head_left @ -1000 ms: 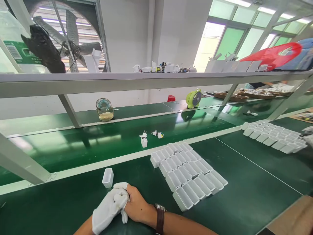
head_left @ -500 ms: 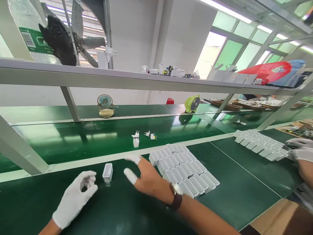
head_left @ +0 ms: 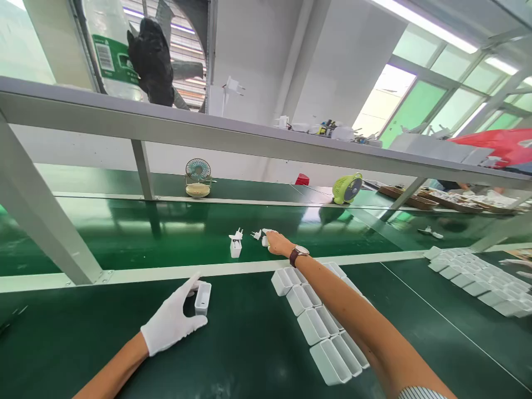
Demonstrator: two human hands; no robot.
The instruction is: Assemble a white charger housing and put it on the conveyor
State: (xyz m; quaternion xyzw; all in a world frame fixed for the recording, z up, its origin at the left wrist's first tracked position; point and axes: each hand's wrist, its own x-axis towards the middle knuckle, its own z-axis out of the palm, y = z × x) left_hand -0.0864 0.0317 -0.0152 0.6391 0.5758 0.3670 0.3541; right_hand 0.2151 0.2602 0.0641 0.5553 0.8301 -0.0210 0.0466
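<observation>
My left hand [head_left: 177, 318], in a white glove, is at a small white plastic case [head_left: 203, 298] standing open side up on the green bench. Its thumb and fingers are spread around the near and left sides of the case, without a visible grip. My right hand [head_left: 277, 243], with white finger covers and a watch on the wrist, reaches over onto the green belt. Its fingertips close at a small circuit board, mostly hidden by them. Beside them lies a white plug piece [head_left: 256, 235]. Left of that stands another white case [head_left: 235, 247] with a plug piece [head_left: 238, 234] on top.
Rows of open white cases [head_left: 328, 354] stand under my right forearm. More cases [head_left: 482, 280] are at the right, near another person's gloved hand [head_left: 517, 266]. A shelf [head_left: 249, 136] crosses above the belt. A green fan [head_left: 347, 188] stands behind it.
My right hand has moved forward from above the bench to the circuit board on the belt. My left hand has come up to the case, its fingers opening. The view has shifted.
</observation>
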